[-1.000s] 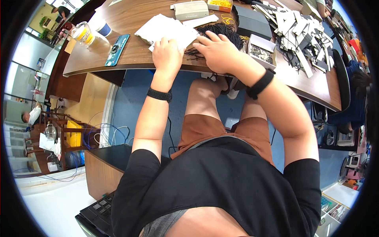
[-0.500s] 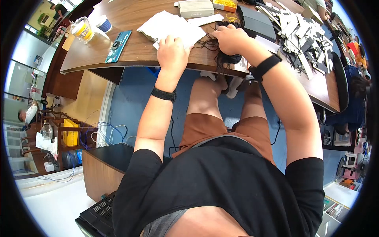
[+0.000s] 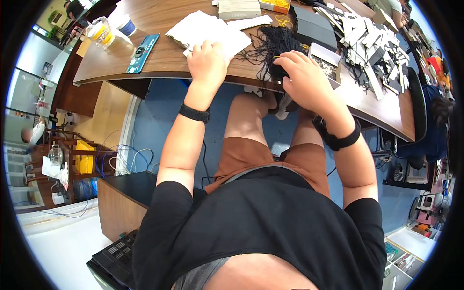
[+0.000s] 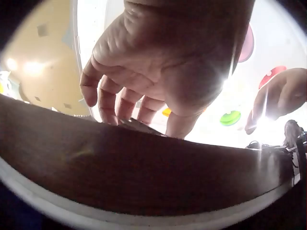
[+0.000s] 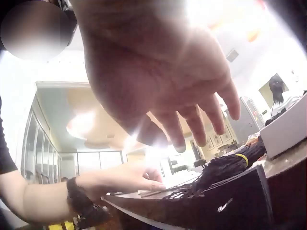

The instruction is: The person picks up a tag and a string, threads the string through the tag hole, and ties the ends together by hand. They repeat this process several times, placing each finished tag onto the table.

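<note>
Our right hand (image 3: 308, 81) and left hand (image 3: 208, 65) lying open, we judge the black cords (image 3: 276, 42) light, limp, best gripped by their yellow tie (image 5: 244, 158)

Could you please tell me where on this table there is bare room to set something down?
The table is bare between the phone and the white sheets, back past the paper cup. The person's right side is crowded: black cords, open box, heap of pale strips.
</note>
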Motion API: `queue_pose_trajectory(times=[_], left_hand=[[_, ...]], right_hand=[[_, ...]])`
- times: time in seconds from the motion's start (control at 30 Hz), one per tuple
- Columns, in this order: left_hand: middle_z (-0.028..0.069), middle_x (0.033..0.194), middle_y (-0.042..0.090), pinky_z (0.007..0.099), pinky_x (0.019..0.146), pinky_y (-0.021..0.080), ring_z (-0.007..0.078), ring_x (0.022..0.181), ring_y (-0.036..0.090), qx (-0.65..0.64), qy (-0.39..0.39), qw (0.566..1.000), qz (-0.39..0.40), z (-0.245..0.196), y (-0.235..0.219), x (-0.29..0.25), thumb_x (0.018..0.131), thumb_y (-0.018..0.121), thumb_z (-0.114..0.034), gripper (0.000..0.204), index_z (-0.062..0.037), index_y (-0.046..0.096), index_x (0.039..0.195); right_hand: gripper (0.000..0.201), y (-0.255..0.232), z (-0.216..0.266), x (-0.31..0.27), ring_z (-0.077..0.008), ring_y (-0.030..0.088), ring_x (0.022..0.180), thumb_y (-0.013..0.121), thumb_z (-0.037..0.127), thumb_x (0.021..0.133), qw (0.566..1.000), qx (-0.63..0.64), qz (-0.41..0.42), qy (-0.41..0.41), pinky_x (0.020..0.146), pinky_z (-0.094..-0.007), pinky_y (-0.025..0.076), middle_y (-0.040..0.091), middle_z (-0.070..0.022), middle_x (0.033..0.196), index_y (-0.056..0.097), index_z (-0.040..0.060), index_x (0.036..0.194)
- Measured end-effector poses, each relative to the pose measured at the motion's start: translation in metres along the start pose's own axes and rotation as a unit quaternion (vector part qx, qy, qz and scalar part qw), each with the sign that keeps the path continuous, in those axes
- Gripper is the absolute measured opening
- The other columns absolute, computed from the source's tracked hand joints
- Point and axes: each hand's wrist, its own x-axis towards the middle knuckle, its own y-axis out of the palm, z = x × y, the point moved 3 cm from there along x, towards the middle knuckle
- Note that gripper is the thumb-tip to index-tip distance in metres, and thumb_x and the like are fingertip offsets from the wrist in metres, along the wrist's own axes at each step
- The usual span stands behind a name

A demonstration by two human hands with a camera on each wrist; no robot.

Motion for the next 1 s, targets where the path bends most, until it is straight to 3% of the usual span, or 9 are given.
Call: queue_pose_trajectory(times=[0.3,0.43,0.5,0.57,0.6,0.7,0.77,0.83,1.0], left_hand=[[0.0124,0.070,0.066,0.0436,0.068,0.046,0.0305,0.071,0.065,0.063,0.006,0.994,0.088,-0.006,0.001,0.021,0.075,0.057,-0.011,0.007,-0.0060,0.062,0.074],[0.0141,0.073,0.064,0.0385,0.067,0.047,0.0288,0.071,0.063,-0.026,-0.008,1.000,0.011,-0.008,-0.019,0.023,0.077,0.066,-0.018,0.014,-0.0049,0.061,0.073],[0.0124,0.072,0.065,0.0389,0.068,0.045,0.0263,0.067,0.062,-0.161,-0.005,0.985,-0.062,-0.023,-0.049,0.016,0.076,0.067,-0.015,0.014,-0.0032,0.061,0.074],[0.0060,0.070,0.060,0.0304,0.067,0.045,0.0156,0.068,0.057,-0.455,-0.122,0.880,0.063,-0.059,-0.068,-0.010,0.077,0.070,-0.012,0.012,-0.0029,0.062,0.078],[0.0038,0.076,0.060,0.0278,0.070,0.045,0.0132,0.074,0.057,-0.518,-0.068,0.846,0.111,-0.076,-0.064,-0.022,0.079,0.068,-0.009,0.009,-0.0026,0.062,0.078],[0.0032,0.083,0.061,0.0268,0.073,0.046,0.0120,0.079,0.056,-0.652,-0.099,0.695,0.286,-0.119,-0.027,-0.078,0.081,0.066,-0.005,0.006,-0.0017,0.062,0.080],[0.0037,0.086,0.062,0.0265,0.073,0.047,0.0117,0.080,0.057,-0.641,-0.113,0.673,0.351,-0.134,0.005,-0.111,0.081,0.066,-0.005,0.008,0.0004,0.062,0.085],[0.0051,0.086,0.061,0.0251,0.074,0.047,0.0113,0.081,0.057,-0.528,-0.015,0.767,0.365,-0.144,0.011,-0.117,0.083,0.064,-0.007,0.012,0.0024,0.061,0.089],[0.0071,0.074,0.059,0.0259,0.062,0.044,0.0125,0.066,0.053,-0.561,-0.085,0.785,0.247,-0.146,0.018,-0.104,0.085,0.062,-0.012,0.014,0.0023,0.062,0.088]], right_hand=[[0.030,-0.040,-0.004,-0.056,-0.0337,0.054,0.104,0.057,-0.001,0.074,0.979,0.184,-0.073,0.059,0.091,-0.0397,0.043,0.059,-0.0141,0.107,0.059,0.0015,0.104],[0.023,-0.053,-0.012,-0.088,-0.0312,0.057,0.098,0.055,-0.004,0.076,0.947,0.269,-0.135,0.115,0.087,-0.0363,0.044,0.061,-0.0132,0.101,0.061,0.0015,0.098],[0.017,-0.043,-0.020,-0.109,-0.0187,0.059,0.081,0.057,0.001,0.083,0.914,0.344,-0.120,0.178,0.073,-0.0285,0.047,0.064,-0.0077,0.092,0.062,0.0008,0.098],[0.016,-0.021,-0.022,-0.129,-0.0118,0.057,0.072,0.059,0.005,0.085,0.841,0.458,-0.092,0.275,0.065,-0.0246,0.046,0.064,-0.0047,0.086,0.063,0.0007,0.101],[0.020,-0.009,-0.019,-0.133,-0.0051,0.052,0.066,0.061,0.010,0.088,0.839,0.463,-0.122,0.260,0.058,-0.0211,0.044,0.062,-0.0023,0.080,0.062,0.0004,0.105],[0.020,0.015,-0.008,-0.139,-0.0043,0.050,0.059,0.060,0.011,0.089,0.782,0.551,-0.083,0.279,0.055,-0.0191,0.042,0.059,0.0003,0.075,0.061,0.0014,0.106],[0.017,0.043,-0.014,-0.147,-0.0038,0.049,0.056,0.059,0.013,0.090,0.764,0.570,-0.062,0.294,0.053,-0.0186,0.041,0.058,0.0020,0.074,0.062,0.0019,0.103],[0.016,0.050,-0.013,-0.142,-0.0041,0.048,0.054,0.059,0.014,0.090,0.757,0.564,-0.057,0.326,0.050,-0.0204,0.040,0.059,0.0005,0.069,0.063,0.0005,0.098],[0.018,0.066,-0.024,-0.132,-0.0047,0.045,0.054,0.059,0.016,0.090,0.810,0.469,-0.084,0.343,0.050,-0.0231,0.041,0.058,-0.0022,0.062,0.065,-0.0014,0.091]])
